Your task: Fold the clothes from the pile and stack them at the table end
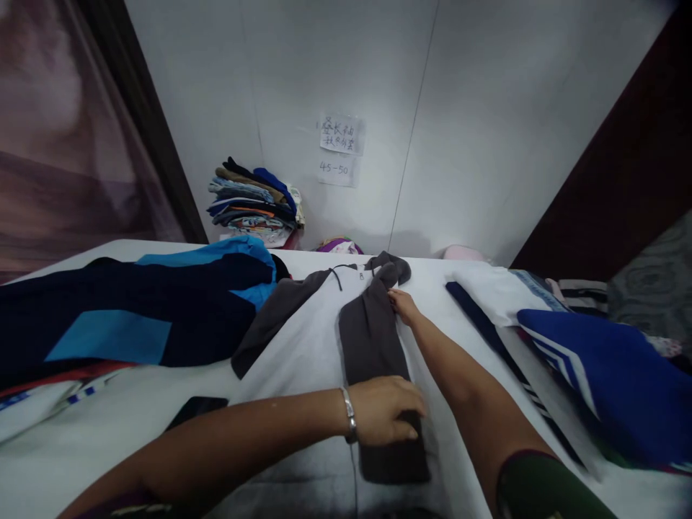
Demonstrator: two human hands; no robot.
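Note:
A white and dark grey hooded top [308, 339] lies spread on the white table [91, 447]. One grey sleeve [373, 346] is folded down its middle toward me. My left hand [385, 411], with a silver bracelet at the wrist, presses flat on the sleeve's near end, fingers stretched out. My right hand [403, 306] reaches farther out and pinches the sleeve's edge near the shoulder, below the grey hood [390, 267]. The other grey sleeve [270, 321] lies out to the left.
A navy and light blue jacket [135, 310] lies at the left. A black phone [195, 409] rests near my left forearm. Blue and white garments [600, 367] sit at the right. A stack of folded clothes [254, 202] stands by the wall under paper notes [340, 148].

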